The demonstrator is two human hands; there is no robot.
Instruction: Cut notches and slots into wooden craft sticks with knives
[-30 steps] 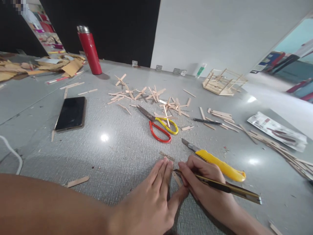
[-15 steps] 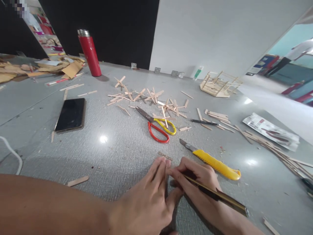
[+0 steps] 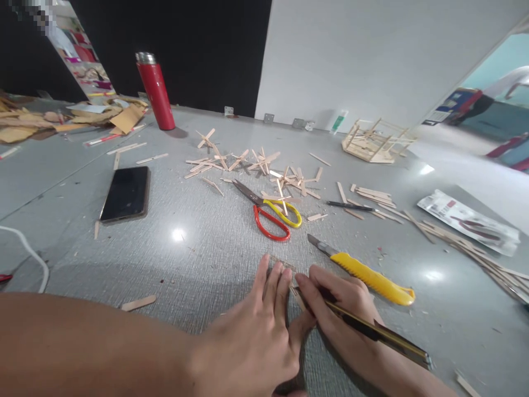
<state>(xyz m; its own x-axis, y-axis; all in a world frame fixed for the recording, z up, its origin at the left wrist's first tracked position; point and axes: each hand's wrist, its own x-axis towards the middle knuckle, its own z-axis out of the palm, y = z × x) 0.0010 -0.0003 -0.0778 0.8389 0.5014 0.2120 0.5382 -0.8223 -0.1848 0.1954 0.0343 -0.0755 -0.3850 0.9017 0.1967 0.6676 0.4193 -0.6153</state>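
Observation:
My left hand point(image 3: 260, 331) lies on the grey table, its fingers stretched out and slightly apart. The fingertips rest by a thin strip point(image 3: 284, 263) that is hard to make out. A short piece of wooden stick point(image 3: 298, 300) shows between its index finger and thumb. My right hand point(image 3: 343, 303) is closed around a slim gold-and-black utility knife point(image 3: 384, 336); its tip end points at the stick, and the blade is mostly hidden by the fingers. Just beyond the right hand lies a yellow utility knife point(image 3: 367, 275). Scissors point(image 3: 275, 215) with red and yellow handles lie farther ahead.
Loose and crossed wooden sticks point(image 3: 260, 161) spread across the middle. A phone point(image 3: 126, 193) and red bottle point(image 3: 156, 94) are at left. A black-handled knife point(image 3: 349, 206), long sticks point(image 3: 467, 251), a white packet point(image 3: 467, 220) and a wooden frame point(image 3: 374, 143) are at right.
The left hand's fingers have spread apart and drawn back a little, uncovering part of the stick. The right hand keeps the knife close beside them. The view has shifted slightly.

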